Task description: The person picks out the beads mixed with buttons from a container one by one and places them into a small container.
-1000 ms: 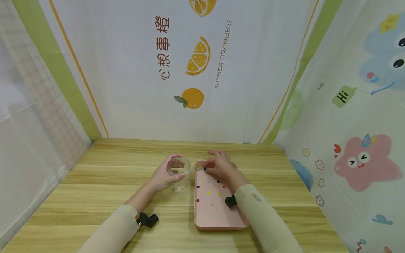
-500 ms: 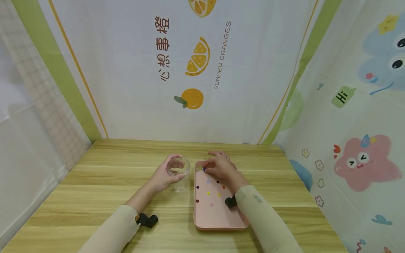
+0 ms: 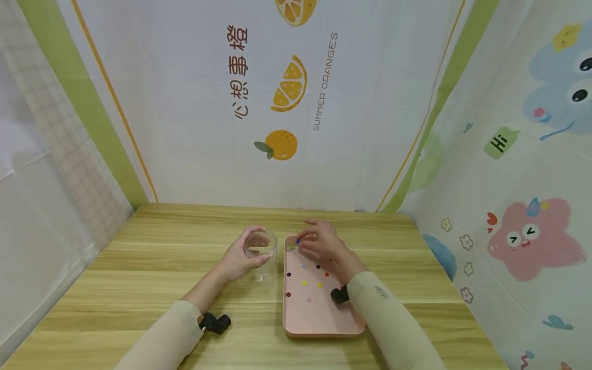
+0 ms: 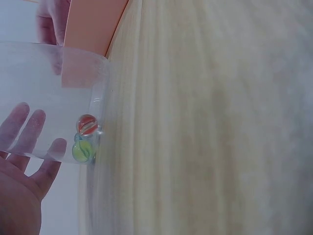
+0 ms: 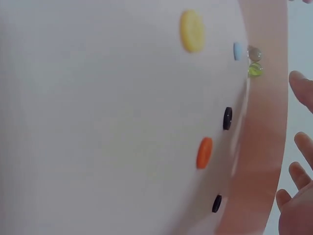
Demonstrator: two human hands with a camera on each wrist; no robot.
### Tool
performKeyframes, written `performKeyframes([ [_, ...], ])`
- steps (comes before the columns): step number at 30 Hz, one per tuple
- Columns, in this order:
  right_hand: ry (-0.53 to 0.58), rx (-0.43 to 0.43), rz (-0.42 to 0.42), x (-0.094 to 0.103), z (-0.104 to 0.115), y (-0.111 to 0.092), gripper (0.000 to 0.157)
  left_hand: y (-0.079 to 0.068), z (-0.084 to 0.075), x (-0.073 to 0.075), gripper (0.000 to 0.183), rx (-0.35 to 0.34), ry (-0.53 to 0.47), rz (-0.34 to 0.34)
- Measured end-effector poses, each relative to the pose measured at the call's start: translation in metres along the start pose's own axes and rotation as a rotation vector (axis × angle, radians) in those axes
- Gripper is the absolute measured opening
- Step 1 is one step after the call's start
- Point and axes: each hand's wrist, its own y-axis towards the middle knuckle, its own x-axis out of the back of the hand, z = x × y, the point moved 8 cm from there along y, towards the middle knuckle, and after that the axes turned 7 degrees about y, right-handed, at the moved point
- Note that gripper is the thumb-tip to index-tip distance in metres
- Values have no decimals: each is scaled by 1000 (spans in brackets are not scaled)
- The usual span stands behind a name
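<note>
My left hand [image 3: 244,257] grips a clear jar [image 3: 265,269] around its upper part, with the open mouth facing up. At the jar's bottom in the left wrist view lie a red-striped marble [image 4: 87,125] and a green marble [image 4: 82,151]. Over the far end of the pink tray [image 3: 324,325], my right hand [image 3: 322,243] pinches a small blue marble [image 3: 298,241] between its index finger and thumb. A yellow-green marble [image 5: 255,69] and a clear marble [image 5: 255,54] sit against the tray's wall, below the hand.
Several small buttons lie scattered in the tray, among them yellow [image 3: 304,283], pink [image 3: 309,300], dark red [image 3: 289,294] and orange [image 5: 204,152] buttons. The tray stands just right of the jar on a wooden table [image 3: 162,257]. Printed curtains hang behind and at the sides.
My right hand has lifted slightly, and the blue marble has moved a little up and away with its fingertips. The left hand and the jar have stayed in place.
</note>
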Motion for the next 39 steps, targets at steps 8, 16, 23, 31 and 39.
performKeyframes([
  [8, 103, 43, -34, 6, 3, -1, 13, 0, 1, 1, 68, 2, 16, -3],
  [16, 216, 65, -52, 10, 4, -3, 15, 0, 1, 0, 68, 12, 4, 1],
  [23, 272, 74, -58, 11, 5, -6, 18, -1, 2, 0, 69, 17, 1, -2],
  [31, 336, 96, -91, 14, 11, -9, 17, 0, 2, 0, 69, 19, 17, -1],
  [39, 388, 97, -116, 16, 21, -12, 19, 0, 0, 0, 68, 16, 12, -3],
])
